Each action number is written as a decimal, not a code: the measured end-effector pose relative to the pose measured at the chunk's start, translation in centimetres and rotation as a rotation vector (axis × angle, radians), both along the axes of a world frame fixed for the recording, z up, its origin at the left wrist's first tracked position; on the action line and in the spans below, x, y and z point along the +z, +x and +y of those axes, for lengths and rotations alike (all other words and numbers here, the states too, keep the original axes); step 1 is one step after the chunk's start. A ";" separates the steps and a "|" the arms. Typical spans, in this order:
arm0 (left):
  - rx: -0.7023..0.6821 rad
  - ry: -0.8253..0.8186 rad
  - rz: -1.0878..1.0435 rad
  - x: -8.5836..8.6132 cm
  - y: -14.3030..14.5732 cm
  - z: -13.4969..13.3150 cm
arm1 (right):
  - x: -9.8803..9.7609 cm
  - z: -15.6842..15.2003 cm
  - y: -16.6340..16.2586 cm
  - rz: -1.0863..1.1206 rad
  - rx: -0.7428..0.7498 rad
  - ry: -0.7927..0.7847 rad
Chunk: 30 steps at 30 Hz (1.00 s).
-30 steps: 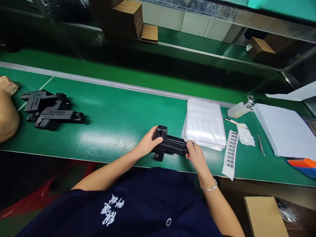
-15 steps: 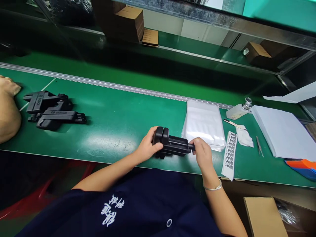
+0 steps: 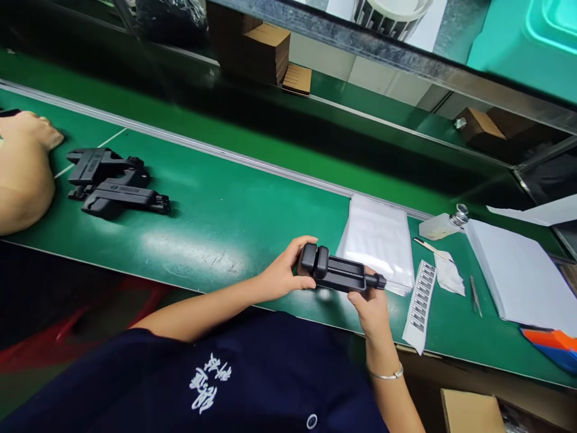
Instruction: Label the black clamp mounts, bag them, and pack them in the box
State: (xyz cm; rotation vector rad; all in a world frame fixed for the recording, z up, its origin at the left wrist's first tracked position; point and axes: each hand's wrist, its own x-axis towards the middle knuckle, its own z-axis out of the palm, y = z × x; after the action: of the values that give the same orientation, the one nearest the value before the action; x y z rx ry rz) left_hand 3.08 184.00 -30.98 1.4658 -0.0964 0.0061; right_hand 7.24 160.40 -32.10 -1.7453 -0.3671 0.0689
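A black screw clamp, with two blocky jaws at one end and a knob at the other, is held level just above the bench. My left hand is closed around its jaw end, thumb along the near side. Gripping the body close to the knob from below is my right hand, with its thumb on the near edge and the knob free of the fingers. Further left on the bench lie two similar black clamps, a nearer one and a farther one.
Behind my right hand lies a stack of clear plastic bags. To its right are a label strip, a bottle, a white cloth, tweezers and white paper. A co-worker's arm rests at the far left.
My right hand has left the knob and now grips the clamp's body. The clamp has turned so its jaws and screw face up more. The camera view has shifted and tilted.
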 end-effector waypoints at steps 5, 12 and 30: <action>-0.127 -0.092 -0.130 -0.4 0.2 1.3 | 2.0 -0.1 -0.7 -0.078 0.010 -0.104; -0.070 -0.131 -0.161 -0.6 -0.2 1.8 | 3.1 0.1 -0.7 -0.140 0.040 -0.149; 0.106 0.241 -0.164 3.2 -0.5 1.2 | 1.8 -0.7 0.2 -0.235 0.126 0.030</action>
State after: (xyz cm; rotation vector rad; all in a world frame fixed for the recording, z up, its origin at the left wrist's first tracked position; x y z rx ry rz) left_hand 2.60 185.18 -27.83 1.7083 -0.1567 0.2071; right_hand 7.46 159.72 -30.33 -1.7033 -0.6472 -0.0516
